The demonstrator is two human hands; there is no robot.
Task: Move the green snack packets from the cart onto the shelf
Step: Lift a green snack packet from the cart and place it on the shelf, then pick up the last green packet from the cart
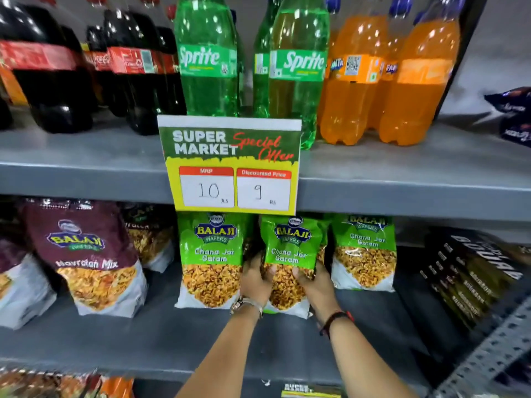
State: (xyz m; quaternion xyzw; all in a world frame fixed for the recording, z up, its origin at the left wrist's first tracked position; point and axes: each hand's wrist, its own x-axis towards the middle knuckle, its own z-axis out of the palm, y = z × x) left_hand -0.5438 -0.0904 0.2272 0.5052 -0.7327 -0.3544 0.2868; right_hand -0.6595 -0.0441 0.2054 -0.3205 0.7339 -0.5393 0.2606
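Note:
Three green snack packets stand in a row on the grey middle shelf (143, 340). The middle green packet (290, 245) is upright, and both my hands grip its lower part. My left hand (255, 282) holds its left side and my right hand (313, 282) its right side. A second green packet (211, 262) stands just to the left, touching my left hand. The third green packet (363, 254) stands to the right, a small gap away. The cart is out of view.
A price sign (231, 165) hangs from the upper shelf edge right above the green packets. Maroon snack packets (86, 257) stand to the left, dark packets (471, 271) lie at the right. Cola, Sprite and orange soda bottles (298, 67) fill the upper shelf.

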